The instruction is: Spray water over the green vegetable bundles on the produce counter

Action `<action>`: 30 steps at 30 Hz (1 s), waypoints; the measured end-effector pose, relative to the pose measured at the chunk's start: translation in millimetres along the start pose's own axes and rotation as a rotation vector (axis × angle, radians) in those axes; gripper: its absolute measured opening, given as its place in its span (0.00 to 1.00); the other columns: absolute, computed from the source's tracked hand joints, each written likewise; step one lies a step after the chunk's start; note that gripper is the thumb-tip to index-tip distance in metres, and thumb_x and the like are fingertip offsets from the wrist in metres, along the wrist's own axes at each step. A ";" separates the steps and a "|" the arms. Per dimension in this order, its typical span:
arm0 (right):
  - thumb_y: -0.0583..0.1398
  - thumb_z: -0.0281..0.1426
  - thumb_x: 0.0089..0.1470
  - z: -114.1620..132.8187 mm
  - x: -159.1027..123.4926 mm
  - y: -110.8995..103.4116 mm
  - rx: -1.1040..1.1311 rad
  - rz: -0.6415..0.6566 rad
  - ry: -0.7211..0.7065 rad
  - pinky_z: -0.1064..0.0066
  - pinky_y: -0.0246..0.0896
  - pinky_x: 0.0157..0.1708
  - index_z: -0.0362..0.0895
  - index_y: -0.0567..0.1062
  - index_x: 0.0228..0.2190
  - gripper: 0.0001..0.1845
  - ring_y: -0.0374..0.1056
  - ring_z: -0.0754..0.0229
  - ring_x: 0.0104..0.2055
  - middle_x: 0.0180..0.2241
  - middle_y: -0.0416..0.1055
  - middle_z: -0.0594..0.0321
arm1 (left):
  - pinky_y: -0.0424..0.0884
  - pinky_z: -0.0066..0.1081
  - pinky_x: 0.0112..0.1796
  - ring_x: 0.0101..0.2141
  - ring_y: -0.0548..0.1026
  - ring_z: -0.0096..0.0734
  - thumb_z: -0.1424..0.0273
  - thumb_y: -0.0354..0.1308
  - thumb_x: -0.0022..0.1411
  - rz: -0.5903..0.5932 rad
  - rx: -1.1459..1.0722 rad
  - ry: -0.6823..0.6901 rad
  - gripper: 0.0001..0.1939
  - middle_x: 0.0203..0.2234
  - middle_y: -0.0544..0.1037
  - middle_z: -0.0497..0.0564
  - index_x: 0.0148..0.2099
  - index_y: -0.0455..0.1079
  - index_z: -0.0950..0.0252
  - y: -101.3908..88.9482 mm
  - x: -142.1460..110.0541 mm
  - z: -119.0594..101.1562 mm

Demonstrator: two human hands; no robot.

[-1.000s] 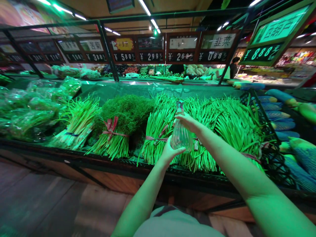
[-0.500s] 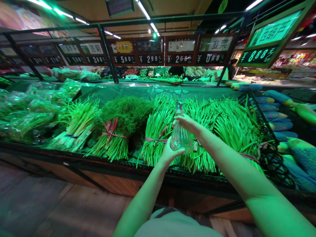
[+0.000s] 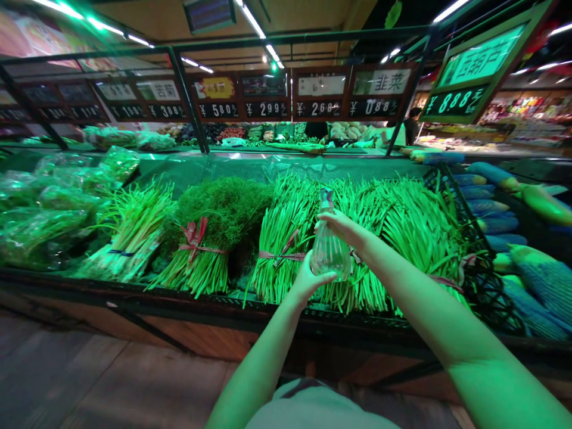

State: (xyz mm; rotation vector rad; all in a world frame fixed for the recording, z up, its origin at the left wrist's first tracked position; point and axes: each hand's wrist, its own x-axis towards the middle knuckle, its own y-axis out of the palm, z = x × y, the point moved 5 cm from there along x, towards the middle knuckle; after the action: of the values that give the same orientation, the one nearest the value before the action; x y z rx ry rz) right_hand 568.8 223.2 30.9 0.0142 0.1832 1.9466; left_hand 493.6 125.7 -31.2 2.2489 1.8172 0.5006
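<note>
A clear, ribbed spray bottle (image 3: 329, 253) is held upright in front of me, above the tied bundles of long green chives (image 3: 281, 238). My left hand (image 3: 311, 275) is closed around its lower part, the thumb lying across the base. Up at the neck, my right hand (image 3: 342, 227) is wrapped round the bottle from the right. The dark sprayer head (image 3: 327, 195) sticks up above my right hand; most of that hand's fingers are hidden behind the bottle.
Left of the chives lie a feathery green bundle with red tape (image 3: 196, 244), pale-stemmed greens (image 3: 129, 238) and bagged vegetables (image 3: 58, 202). Blue-netted gourds (image 3: 536, 274) lie at the right, past a black crate (image 3: 491, 292). Price signs (image 3: 263, 98) hang from a rail above.
The view has shifted slightly, so the stall and signs sit a little further left. Both hands keep their hold on the spray bottle, which sits marginally lower in view.
</note>
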 end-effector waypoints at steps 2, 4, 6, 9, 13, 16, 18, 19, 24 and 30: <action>0.57 0.28 0.41 1.7 -3.1 -2.4 -0.007 -0.020 -0.004 0.72 0.61 0.23 0.42 0.57 0.28 0.12 0.64 0.63 0.21 0.20 0.66 0.65 | 0.61 0.36 0.45 0.44 0.65 0.39 0.64 0.66 0.33 -0.002 0.001 -0.019 0.39 0.43 0.66 0.58 0.48 0.55 0.67 2.0 0.2 2.3; 0.56 0.27 0.41 2.8 -5.1 -5.3 -0.017 -0.044 -0.012 0.73 0.61 0.22 0.42 0.57 0.29 0.11 0.64 0.63 0.20 0.18 0.65 0.65 | 0.60 0.36 0.46 0.45 0.65 0.40 0.64 0.66 0.32 0.003 0.008 -0.026 0.39 0.43 0.66 0.58 0.48 0.55 0.68 4.3 0.7 4.3; 0.55 0.26 0.41 3.1 -6.5 -8.8 -0.026 -0.066 -0.013 0.73 0.60 0.21 0.43 0.57 0.29 0.11 0.64 0.63 0.19 0.17 0.65 0.66 | 0.60 0.36 0.46 0.45 0.65 0.40 0.64 0.66 0.33 0.020 0.005 -0.020 0.39 0.43 0.66 0.58 0.48 0.55 0.68 7.1 1.9 5.5; 0.55 0.26 0.42 4.5 -10.4 -13.8 -0.028 -0.087 -0.014 0.73 0.61 0.21 0.42 0.58 0.28 0.10 0.64 0.63 0.20 0.18 0.65 0.66 | 0.60 0.37 0.46 0.45 0.65 0.40 0.63 0.66 0.32 0.043 -0.013 -0.004 0.39 0.44 0.66 0.58 0.47 0.56 0.68 11.1 4.7 6.5; 0.55 0.27 0.43 9.2 -18.2 -18.2 -0.037 -0.099 -0.020 0.74 0.60 0.21 0.42 0.58 0.27 0.08 0.64 0.63 0.20 0.19 0.66 0.64 | 0.60 0.38 0.46 0.46 0.64 0.42 0.62 0.67 0.30 0.050 -0.026 -0.017 0.41 0.46 0.64 0.58 0.48 0.56 0.67 15.0 7.3 8.8; 0.55 0.26 0.43 10.3 -20.7 -23.2 -0.046 -0.142 -0.004 0.74 0.60 0.21 0.42 0.58 0.27 0.08 0.64 0.64 0.20 0.18 0.65 0.65 | 0.60 0.37 0.46 0.46 0.64 0.42 0.62 0.67 0.31 0.068 -0.006 -0.029 0.40 0.45 0.64 0.58 0.48 0.56 0.67 18.9 7.1 9.1; 0.54 0.25 0.43 9.7 -21.0 -27.8 -0.051 -0.180 0.010 0.74 0.61 0.22 0.43 0.58 0.27 0.08 0.63 0.64 0.19 0.17 0.64 0.66 | 0.59 0.37 0.47 0.46 0.64 0.41 0.63 0.66 0.33 0.094 -0.008 -0.029 0.38 0.44 0.65 0.58 0.47 0.56 0.67 22.5 6.4 7.7; 0.54 0.25 0.43 9.3 -21.3 -30.2 -0.053 -0.194 0.013 0.74 0.61 0.21 0.43 0.58 0.27 0.08 0.63 0.64 0.19 0.17 0.64 0.66 | 0.59 0.37 0.47 0.45 0.65 0.40 0.63 0.66 0.33 0.110 -0.017 -0.028 0.38 0.44 0.66 0.58 0.47 0.57 0.67 24.5 6.1 6.7; 0.55 0.26 0.44 9.2 -28.0 -41.5 -0.045 -0.221 0.009 0.74 0.60 0.20 0.42 0.58 0.27 0.08 0.64 0.64 0.19 0.18 0.65 0.65 | 0.58 0.38 0.48 0.46 0.65 0.40 0.65 0.65 0.36 0.180 -0.046 -0.048 0.35 0.45 0.66 0.57 0.48 0.57 0.66 34.0 7.9 8.7; 0.55 0.26 0.43 10.5 -38.0 -59.0 -0.041 -0.310 0.023 0.74 0.59 0.19 0.43 0.58 0.28 0.09 0.63 0.63 0.18 0.17 0.64 0.66 | 0.58 0.37 0.48 0.47 0.63 0.39 0.66 0.65 0.37 0.229 -0.045 -0.034 0.36 0.47 0.64 0.58 0.49 0.56 0.67 46.9 13.9 17.0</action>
State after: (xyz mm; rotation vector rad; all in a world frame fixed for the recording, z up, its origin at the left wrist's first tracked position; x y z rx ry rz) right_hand 638.5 210.8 36.2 -0.0608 0.1508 1.6410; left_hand 545.2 129.8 -27.8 2.4318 1.5249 0.5329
